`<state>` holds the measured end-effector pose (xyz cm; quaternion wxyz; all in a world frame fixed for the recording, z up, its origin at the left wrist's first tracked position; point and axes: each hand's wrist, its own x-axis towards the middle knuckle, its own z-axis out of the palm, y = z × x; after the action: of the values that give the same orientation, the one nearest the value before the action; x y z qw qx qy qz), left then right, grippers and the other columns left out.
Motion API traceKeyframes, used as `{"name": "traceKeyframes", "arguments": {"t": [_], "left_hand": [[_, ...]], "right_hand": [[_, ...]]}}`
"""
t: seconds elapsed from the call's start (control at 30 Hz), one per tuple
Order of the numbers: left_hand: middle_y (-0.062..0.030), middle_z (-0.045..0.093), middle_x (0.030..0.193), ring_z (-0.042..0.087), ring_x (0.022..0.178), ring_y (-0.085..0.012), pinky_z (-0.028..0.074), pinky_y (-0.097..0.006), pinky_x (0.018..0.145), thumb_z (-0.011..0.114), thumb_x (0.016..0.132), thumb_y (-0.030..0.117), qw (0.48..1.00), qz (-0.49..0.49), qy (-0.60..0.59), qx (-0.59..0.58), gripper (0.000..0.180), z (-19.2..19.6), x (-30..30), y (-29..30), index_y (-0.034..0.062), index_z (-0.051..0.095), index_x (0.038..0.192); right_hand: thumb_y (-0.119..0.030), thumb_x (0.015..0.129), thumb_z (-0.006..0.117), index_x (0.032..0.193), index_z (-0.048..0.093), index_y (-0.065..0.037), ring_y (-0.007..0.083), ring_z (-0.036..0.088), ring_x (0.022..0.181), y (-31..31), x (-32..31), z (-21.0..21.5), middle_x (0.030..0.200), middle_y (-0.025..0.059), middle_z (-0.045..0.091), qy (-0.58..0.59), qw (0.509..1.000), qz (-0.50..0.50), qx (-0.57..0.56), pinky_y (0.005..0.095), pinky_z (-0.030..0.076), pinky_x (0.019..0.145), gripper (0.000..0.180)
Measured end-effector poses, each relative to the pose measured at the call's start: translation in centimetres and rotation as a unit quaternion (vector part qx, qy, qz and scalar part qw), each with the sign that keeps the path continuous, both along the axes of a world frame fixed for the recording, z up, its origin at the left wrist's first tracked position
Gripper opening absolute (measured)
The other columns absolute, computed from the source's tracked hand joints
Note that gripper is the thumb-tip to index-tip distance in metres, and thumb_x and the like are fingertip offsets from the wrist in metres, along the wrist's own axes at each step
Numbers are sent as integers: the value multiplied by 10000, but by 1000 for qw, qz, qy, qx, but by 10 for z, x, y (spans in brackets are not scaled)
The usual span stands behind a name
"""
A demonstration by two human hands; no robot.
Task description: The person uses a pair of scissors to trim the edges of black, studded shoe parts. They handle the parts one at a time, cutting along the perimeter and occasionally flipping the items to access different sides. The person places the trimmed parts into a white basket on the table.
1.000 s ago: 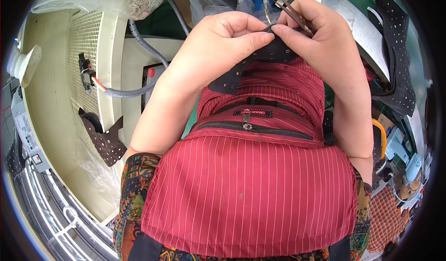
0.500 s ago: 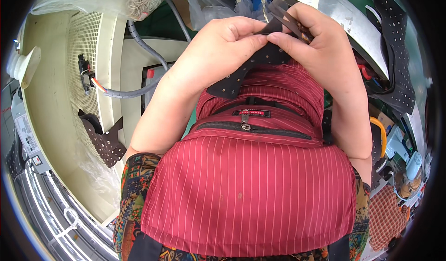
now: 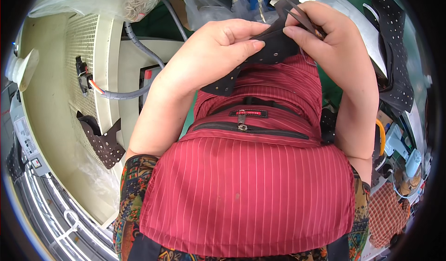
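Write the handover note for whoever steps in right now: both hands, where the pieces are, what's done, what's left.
Left hand: pinches the black perforated leather piece along its edge.
Right hand: grips the same piece's upper end with thin dark strips.
Piece is held in the air above the red striped apron.
More perforated pieces: one brown on the cream machine, black ones at right.
Done: piece picked up.
Left: cannot tell; probably finish handling it and set it down.

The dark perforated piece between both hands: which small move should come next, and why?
Probably draw the thin strip further out with the right hand, because the left hand pinches the dark perforated piece firmly and the strip's end stands free above it.
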<state>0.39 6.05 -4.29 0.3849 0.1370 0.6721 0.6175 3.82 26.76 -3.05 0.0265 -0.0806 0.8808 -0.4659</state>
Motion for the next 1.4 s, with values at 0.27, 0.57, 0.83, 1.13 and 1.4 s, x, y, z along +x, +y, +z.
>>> {"name": "traceKeyframes", "arguments": {"t": [0.27,0.57,0.83,1.13,1.4], "left_hand": [[-70,642,1060,596,943,-101,474,-234,845,553,885,40,1000,-4,25,-1,326,-5,-1,-3,-35,549,1202],[-29,644,956,584,875,-67,472,-210,779,578,873,50,999,8,-25,-29,241,3,-1,1,-34,585,1098],[-1,620,824,544,768,-46,447,-203,692,565,893,72,956,15,249,-156,199,-1,0,6,19,594,1082],[-33,660,881,572,800,-58,461,-200,712,586,875,51,973,53,196,-106,198,-4,2,11,-1,617,1063],[-19,661,861,545,753,-30,446,-182,645,608,862,59,950,109,255,-144,215,-13,0,6,-14,631,1062]], "right_hand": [[-93,800,644,822,575,-4,70,418,615,-6,-3,-1,662,1,482,16,1000,-21,12,234,337,545,114],[-86,788,651,867,584,9,130,475,635,-9,-1,-9,698,56,532,34,999,1,29,268,389,585,141],[-87,783,656,929,583,3,181,484,625,-12,3,-6,730,92,535,83,991,-2,106,285,403,581,186],[-94,778,662,936,585,-7,190,479,623,-14,2,-12,745,90,536,110,992,-3,61,289,401,566,196],[-91,777,671,939,588,0,161,474,625,-1,4,-17,747,66,540,91,988,3,122,274,391,570,203]]}}
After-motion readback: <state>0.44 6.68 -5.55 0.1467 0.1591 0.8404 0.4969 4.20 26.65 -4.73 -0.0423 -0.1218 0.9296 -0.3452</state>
